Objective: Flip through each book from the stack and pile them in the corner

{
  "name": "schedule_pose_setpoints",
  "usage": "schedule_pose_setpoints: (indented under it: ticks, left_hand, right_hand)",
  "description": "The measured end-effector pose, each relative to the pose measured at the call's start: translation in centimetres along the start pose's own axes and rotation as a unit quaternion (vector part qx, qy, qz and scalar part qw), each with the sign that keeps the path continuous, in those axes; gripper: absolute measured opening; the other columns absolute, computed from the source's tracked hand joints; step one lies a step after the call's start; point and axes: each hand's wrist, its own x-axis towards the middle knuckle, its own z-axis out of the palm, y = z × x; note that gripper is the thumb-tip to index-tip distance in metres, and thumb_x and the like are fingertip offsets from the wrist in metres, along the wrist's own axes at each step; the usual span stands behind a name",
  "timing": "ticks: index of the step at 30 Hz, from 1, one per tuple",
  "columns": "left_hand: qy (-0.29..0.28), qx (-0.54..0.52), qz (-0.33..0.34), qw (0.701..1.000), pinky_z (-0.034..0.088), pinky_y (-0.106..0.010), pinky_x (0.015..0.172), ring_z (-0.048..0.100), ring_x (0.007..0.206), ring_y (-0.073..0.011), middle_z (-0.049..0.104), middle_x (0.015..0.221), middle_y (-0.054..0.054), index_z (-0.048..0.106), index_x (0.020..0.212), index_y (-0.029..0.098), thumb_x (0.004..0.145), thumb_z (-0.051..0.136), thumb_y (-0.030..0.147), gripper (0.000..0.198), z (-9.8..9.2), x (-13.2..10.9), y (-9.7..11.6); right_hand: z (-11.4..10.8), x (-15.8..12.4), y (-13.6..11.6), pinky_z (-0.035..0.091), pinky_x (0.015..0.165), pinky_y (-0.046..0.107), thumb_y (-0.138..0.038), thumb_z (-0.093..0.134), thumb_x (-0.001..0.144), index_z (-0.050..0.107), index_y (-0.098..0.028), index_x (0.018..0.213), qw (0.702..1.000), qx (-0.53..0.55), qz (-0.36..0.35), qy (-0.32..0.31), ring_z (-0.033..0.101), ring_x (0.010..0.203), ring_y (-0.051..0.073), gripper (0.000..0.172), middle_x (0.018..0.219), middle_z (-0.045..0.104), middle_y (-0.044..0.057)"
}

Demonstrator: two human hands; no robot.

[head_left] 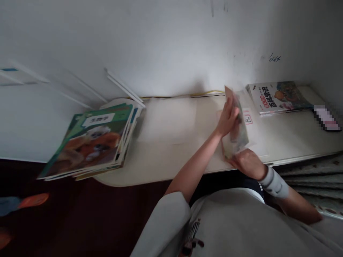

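Between my two hands a thin book (241,130) stands tilted on its edge above the table, blurred by motion. What looks like a clear plastic cover is around it. My left hand (226,119) grips its upper left side, with the fingers laid along the cover. At the lower end my right hand (248,162), with a grey band on the wrist, is closed on the corner. Under and behind the book lies a pale sheet or booklet with a red-framed label (248,119), partly hidden.
A stack of books (93,142) with a green biology textbook on top overhangs the left end of the white table (160,160). Several books (281,96) lie at the back right, beside a phone (327,117). A wall rises behind; patterned fabric (313,178) hangs at right.
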Motion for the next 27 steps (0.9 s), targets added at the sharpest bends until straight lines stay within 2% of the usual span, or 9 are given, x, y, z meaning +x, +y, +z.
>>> schedule_pose_setpoints:
  ticks: [1,4,7,9,11,15,21,24,27]
  left_hand:
    - [-0.03,0.064,-0.006,0.998,0.013,-0.049,0.117,0.011,0.146,-0.0246,0.023,0.157,-0.008,0.015,0.15,0.022,0.093,0.018,0.061,0.069,0.4,0.1,-0.4]
    - [-0.119,0.213,-0.028,0.969,0.014,-0.06,0.113,0.009,0.146,-0.033,0.012,0.159,-0.011,0.013,0.151,0.021,0.089,0.03,0.066,0.079,1.7,-0.1,-1.1]
    - [-0.175,0.326,-0.005,0.929,0.01,-0.066,0.111,0.007,0.145,-0.0359,0.01,0.159,-0.01,0.012,0.152,0.022,0.087,0.034,0.067,0.081,2.9,-0.8,-1.2]
    - [-0.187,0.36,0.006,0.914,0.008,-0.065,0.111,0.007,0.145,-0.0348,0.009,0.16,-0.009,0.01,0.152,0.023,0.088,0.03,0.067,0.08,3.2,-1.1,-1.3]
    - [-0.195,0.371,-0.002,0.908,0.011,-0.063,0.112,0.008,0.146,-0.0335,0.01,0.16,-0.009,0.009,0.152,0.023,0.089,0.026,0.066,0.078,3.1,-1.1,-1.4]
    - [-0.165,0.391,-0.023,0.905,0.013,-0.061,0.112,0.01,0.145,-0.0344,0.017,0.158,-0.012,0.014,0.151,0.022,0.091,0.026,0.062,0.073,1.5,-0.6,-2.5]
    - [-0.132,0.392,-0.102,0.905,0.019,-0.063,0.11,0.017,0.144,-0.0357,0.021,0.156,-0.015,0.024,0.149,0.019,0.093,0.024,0.059,0.069,-0.6,0.1,-5.3]
    - [-0.119,0.399,-0.103,0.904,0.024,-0.059,0.109,0.022,0.142,-0.0356,0.025,0.155,-0.017,0.03,0.146,0.017,0.092,0.031,0.057,0.067,-1.1,0.8,-6.1]
    - [-0.095,0.398,-0.095,0.908,0.031,-0.053,0.105,0.032,0.137,-0.0343,0.037,0.148,-0.02,0.032,0.144,0.014,0.092,0.037,0.053,0.065,-1.5,1.9,-6.3]
  right_hand:
    - [-1.5,-0.8,-0.1,0.051,0.074,0.036,-0.036,0.046,0.094,0.067,-0.013,0.08,1.0,-0.001,-0.008,-0.012,0.067,0.074,0.023,0.034,0.071,0.068,0.011]
    - [-5.9,-2.9,0.0,0.05,0.071,0.029,-0.037,0.044,0.096,0.068,-0.018,0.094,0.993,0.085,-0.086,-0.003,0.067,0.074,0.017,0.031,0.078,0.071,0.006]
    - [-7.9,-3.1,0.5,0.052,0.075,0.027,-0.034,0.039,0.098,0.064,-0.018,0.109,0.987,0.12,-0.082,0.067,0.068,0.085,0.016,0.032,0.095,0.072,0.007]
    - [-7.1,-2.1,1.2,0.051,0.087,0.034,-0.033,0.041,0.096,0.059,-0.013,0.12,0.992,0.058,-0.045,0.106,0.065,0.102,0.021,0.036,0.112,0.068,0.013]
    - [-5.2,-1.0,2.1,0.043,0.1,0.043,-0.033,0.046,0.094,0.056,-0.008,0.125,0.993,-0.033,-0.016,0.108,0.056,0.118,0.028,0.041,0.125,0.061,0.018]
    - [-2.0,0.1,3.8,0.031,0.108,0.053,-0.034,0.053,0.089,0.054,-0.009,0.128,0.986,-0.143,0.034,0.081,0.048,0.126,0.034,0.046,0.131,0.056,0.021]
    - [-3.0,0.3,6.0,0.018,0.107,0.066,-0.037,0.044,0.092,0.04,-0.015,0.141,0.977,-0.149,0.113,0.106,0.034,0.135,0.039,0.054,0.145,0.042,0.02]
    - [-3.3,0.4,7.9,0.032,0.099,0.066,-0.042,0.043,0.091,0.036,-0.013,0.143,0.966,-0.127,0.185,0.128,0.035,0.133,0.045,0.06,0.15,0.031,0.024]
    - [-2.7,0.1,10.1,0.049,0.084,0.051,-0.05,0.044,0.089,0.026,-0.007,0.146,0.963,-0.022,0.233,0.132,0.06,0.108,0.039,0.074,0.139,0.045,0.029]
